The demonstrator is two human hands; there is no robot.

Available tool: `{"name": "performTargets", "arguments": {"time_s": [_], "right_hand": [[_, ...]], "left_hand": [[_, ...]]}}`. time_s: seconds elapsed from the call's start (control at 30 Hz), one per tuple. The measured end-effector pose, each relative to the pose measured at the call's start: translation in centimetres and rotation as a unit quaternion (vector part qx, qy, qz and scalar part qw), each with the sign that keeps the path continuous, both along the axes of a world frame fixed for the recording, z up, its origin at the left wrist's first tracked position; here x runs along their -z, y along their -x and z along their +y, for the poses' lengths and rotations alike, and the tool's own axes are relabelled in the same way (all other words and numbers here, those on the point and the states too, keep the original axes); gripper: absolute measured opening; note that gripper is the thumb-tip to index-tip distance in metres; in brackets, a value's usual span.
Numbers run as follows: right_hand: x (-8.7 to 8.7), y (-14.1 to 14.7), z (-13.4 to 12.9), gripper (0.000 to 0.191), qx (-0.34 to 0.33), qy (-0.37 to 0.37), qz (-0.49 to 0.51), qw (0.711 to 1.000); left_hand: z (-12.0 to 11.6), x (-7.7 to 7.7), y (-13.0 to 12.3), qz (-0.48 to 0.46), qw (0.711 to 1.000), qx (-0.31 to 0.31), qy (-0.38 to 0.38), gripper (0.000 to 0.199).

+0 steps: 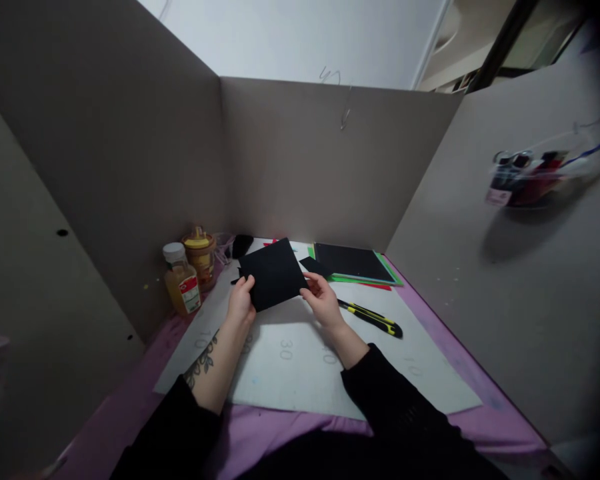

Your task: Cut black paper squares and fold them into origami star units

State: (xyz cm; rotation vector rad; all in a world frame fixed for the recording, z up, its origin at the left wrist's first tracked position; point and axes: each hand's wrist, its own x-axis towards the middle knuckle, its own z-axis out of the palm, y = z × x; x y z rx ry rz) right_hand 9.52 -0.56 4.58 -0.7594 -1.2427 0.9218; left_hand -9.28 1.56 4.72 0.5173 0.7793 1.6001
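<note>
A square of black paper (pixel 273 275) is held up, tilted, above the white board (pixel 280 380). My left hand (pixel 241 300) grips its lower left edge, thumb on the face toward me. At its lower right corner, my right hand (pixel 321 297) pinches the sheet between thumb and fingers. Just right of that hand a yellow and black utility knife (pixel 373 318) lies on the board. A smaller black paper piece (pixel 316 267) rests behind my right hand. What lies directly under the held sheet is hidden.
A stack of coloured sheets with black on top (pixel 353 262) sits at the back right. On the left stand a white-capped bottle (pixel 181 279) and a yellow-lidded tub (pixel 201 260). Grey panels enclose the pink-covered table (pixel 260 433). A clear holder with small bottles (pixel 527 180) hangs on the right panel.
</note>
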Motion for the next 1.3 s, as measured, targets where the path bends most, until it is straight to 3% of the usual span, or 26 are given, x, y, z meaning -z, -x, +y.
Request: {"name": "performTargets", "arguments": {"time_s": [0.3,0.53,0.7,0.9,1.13,1.3], "right_hand": [[-0.5,-0.8,-0.3,0.017,-0.067,-0.011,-0.004,0.998],[-0.7,-2.4,-0.4,0.020,-0.075,-0.026,-0.068,0.994],[-0.6,-2.7,0.0,0.016,-0.039,-0.021,-0.017,0.999],[-1.1,-4.4,0.9,0.011,0.049,-0.016,0.107,0.993],[-0.5,-7.0,1.7,0.011,0.049,0.003,0.231,0.972],[0.0,-7.5,1.9,0.014,0.027,0.010,0.263,0.964]], "left_hand": [[-0.4,-0.7,0.2,-0.046,0.998,0.012,0.044,0.014],[-0.1,-0.3,0.5,-0.056,0.995,0.074,0.042,0.013],[0.1,0.1,0.5,-0.061,0.992,0.086,0.075,0.013],[0.3,-0.4,0.8,-0.077,0.995,0.002,0.070,0.012],[1.5,0.6,1.8,-0.003,0.985,-0.171,-0.011,0.005],[1.5,1.4,1.7,0.079,0.981,-0.177,-0.022,0.013]]}}
